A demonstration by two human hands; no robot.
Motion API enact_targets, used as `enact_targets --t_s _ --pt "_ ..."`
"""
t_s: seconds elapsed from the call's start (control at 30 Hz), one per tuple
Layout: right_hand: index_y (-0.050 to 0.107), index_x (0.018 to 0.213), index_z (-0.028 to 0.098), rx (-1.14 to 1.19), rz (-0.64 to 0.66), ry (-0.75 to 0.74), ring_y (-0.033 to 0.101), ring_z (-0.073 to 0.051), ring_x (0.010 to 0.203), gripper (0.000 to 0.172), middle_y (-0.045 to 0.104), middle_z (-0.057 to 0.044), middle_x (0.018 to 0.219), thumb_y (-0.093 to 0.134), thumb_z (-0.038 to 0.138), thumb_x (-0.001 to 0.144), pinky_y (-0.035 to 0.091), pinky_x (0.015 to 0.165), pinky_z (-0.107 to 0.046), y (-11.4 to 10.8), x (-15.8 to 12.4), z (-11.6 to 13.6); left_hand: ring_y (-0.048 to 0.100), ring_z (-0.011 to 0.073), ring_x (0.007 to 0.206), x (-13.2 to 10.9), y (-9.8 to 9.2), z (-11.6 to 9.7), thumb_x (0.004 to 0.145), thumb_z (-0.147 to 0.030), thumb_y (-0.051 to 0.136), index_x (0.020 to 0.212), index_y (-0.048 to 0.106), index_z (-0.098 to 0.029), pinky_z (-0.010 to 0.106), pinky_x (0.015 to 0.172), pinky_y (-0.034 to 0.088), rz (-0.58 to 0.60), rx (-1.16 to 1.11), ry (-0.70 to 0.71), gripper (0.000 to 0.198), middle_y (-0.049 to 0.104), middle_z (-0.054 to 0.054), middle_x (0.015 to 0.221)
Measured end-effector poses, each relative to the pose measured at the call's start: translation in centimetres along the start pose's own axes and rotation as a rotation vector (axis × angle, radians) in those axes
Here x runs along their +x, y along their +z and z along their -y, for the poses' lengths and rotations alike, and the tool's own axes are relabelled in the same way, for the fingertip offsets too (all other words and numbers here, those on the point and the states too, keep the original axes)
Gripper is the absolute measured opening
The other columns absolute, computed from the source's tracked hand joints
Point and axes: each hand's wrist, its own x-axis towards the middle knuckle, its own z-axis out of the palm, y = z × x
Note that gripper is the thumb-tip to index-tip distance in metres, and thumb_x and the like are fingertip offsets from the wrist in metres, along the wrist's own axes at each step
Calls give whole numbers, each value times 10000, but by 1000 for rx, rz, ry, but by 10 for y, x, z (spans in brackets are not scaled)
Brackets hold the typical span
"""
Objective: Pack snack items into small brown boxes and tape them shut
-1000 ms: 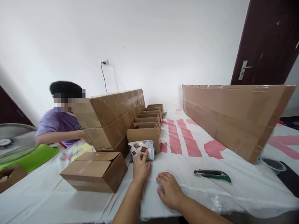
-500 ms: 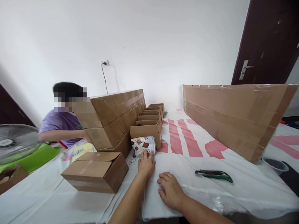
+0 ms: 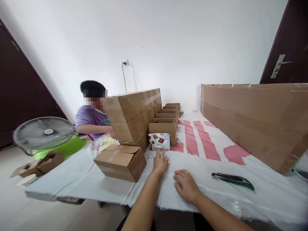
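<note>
Packet (image 3: 156,141), presumably light, soft and best held by its sides, stood before a box (image 3: 163,128); your left hand (image 3: 160,164) had fingers spread, your right hand (image 3: 187,187) fingers nearly together.

A flat, brown-patterned white packet (image 3: 159,140) stands just beyond the left hand (image 3: 160,164); the right hand (image 3: 188,186) rests rightward on white cloth (image 3: 167,194).
</note>
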Motion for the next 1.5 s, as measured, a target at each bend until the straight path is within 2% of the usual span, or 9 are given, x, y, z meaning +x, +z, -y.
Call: enact_targets --t_s 0.23,0.4,0.53,0.73,0.87,0.97,1.2,1.3,1.5 --pt "598 1235 140 -188 97 96 413 -296 1296 416 525 -129 1376 508 226 838 279 1096 -422 5 -4 22 633 214 1058 -30 -39 -11 814 -230 560 961 715 -198 349 932 488 -195 -375 270 216 692 92 1137" --pt "413 1409 99 -144 284 188 304 -393 1366 735 408 -204 1453 639 372 766 246 1107 -518 9 8 60 630 190 901 -60 -98 1 887 -300 483 941 669 -196 331 848 490 -678 -546 326 220 687 64 931" --pt "267 1467 93 118 256 145 310 -342 1374 1023 324 -198 1501 750 476 649 267 1128 -462 23 51 86 580 179 888 -66 -129 30 918 -311 422 951 598 -180 321 810 462 -1099 -633 225 222 613 52 926" --pt "46 1495 180 299 51 78 117 -349 1442 1372 130 -204 1561 870 495 444 193 1151 -519 65 123 124 557 157 806 -57 -145 65 878 -294 437 912 533 -180 289 715 444 -1376 -715 77 152 553 18 869" --pt "13 1484 213 288 -9 20 66 -370 1443 1401 50 -212 1562 885 474 419 188 1135 -555 82 144 139 558 157 814 -56 -149 74 863 -280 436 896 522 -189 303 753 441 -1439 -725 22 129 553 6 855" --pt "95 1465 226 279 -52 -8 187 -354 1414 1261 177 -197 1515 865 363 476 251 1118 -520 82 146 137 553 167 849 -56 -153 76 843 -273 445 870 523 -188 329 821 433 -1472 -730 0 118 555 8 854" --pt "213 1405 246 286 -27 -238 322 -327 1314 1103 338 -133 1385 826 310 490 277 1110 -491 35 105 90 511 164 924 -64 -169 76 788 -236 471 834 486 -200 332 924 367 -1536 -801 -126 60 502 -7 874" --pt "182 1419 277 295 30 -245 339 -326 1301 1053 310 -129 1413 788 352 560 323 1069 -506 -3 70 58 540 143 862 -64 -170 75 771 -254 458 853 455 -208 312 841 395 -1444 -921 -196 94 500 -25 857" --pt "150 1442 254 234 135 -159 387 -333 1289 995 307 -148 1444 712 448 644 381 1023 -465 -83 -1 0 576 105 670 -55 -151 65 714 -357 510 837 482 -204 246 641 393 -1025 -1128 -221 198 548 -29 793"
